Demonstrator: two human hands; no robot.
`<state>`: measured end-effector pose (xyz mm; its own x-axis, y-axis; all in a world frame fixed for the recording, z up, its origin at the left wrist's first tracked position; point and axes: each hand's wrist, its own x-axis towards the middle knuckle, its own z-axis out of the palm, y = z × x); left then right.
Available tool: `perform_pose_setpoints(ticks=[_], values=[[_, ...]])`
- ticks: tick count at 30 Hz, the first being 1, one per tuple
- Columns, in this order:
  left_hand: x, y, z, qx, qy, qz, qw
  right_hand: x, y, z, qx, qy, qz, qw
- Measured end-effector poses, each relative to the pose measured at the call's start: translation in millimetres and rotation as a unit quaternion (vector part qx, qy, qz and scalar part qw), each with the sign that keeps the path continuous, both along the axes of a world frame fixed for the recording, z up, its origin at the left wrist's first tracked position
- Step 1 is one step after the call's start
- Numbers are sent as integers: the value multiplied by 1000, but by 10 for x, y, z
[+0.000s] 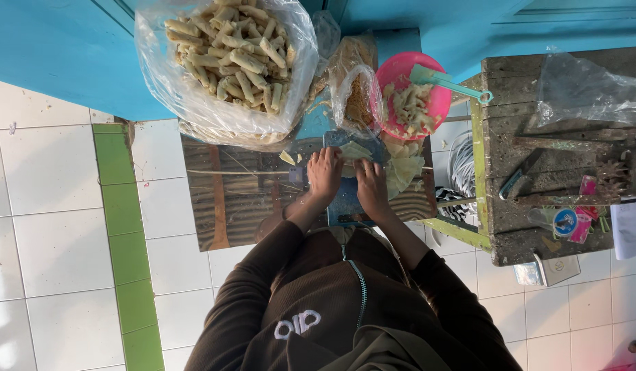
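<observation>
Pale wrapper (355, 150) flat on board (345, 199), so your left hand (325, 173) and right hand (371, 184) press it, fingers curled over; bowl (434, 103), bag (228, 62) within reach.

Upper left: large clear plastic bag (225, 65) of pale rolled snacks. Upper centre: smaller clear bag (357, 96). Upper right: crumpled clear plastic bag (593, 86). Right: pink packets (584, 209) on wooden bench.
</observation>
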<state>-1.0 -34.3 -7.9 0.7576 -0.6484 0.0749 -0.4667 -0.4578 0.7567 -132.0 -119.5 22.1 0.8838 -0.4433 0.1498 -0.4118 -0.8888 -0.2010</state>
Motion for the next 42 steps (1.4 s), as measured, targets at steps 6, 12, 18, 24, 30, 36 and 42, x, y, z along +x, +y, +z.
perform_pose_setpoints(ticks=[6,12,18,24,30,36,42], values=[[15,219,-25,33,-34,-42,998,100,-185,-113,43,-22,-47,998],[5,62,-88,72,-19,-42,996,85,-460,-539,280,-221,-94,929],[38,-70,-146,53,-57,-53,996,215,-948,416,416,-391,-173,803],[23,-34,-168,48,-89,-80,992,1306,-707,2120,211,-551,8,807],[117,9,38,54,-40,-42,997,1371,-577,1760,56,-316,75,944],[96,129,56,25,-23,-89,995,661,-1099,277,68,-91,-70,991],[55,144,-152,-62,141,-68,986,536,-927,-141,-57,6,-61,996]])
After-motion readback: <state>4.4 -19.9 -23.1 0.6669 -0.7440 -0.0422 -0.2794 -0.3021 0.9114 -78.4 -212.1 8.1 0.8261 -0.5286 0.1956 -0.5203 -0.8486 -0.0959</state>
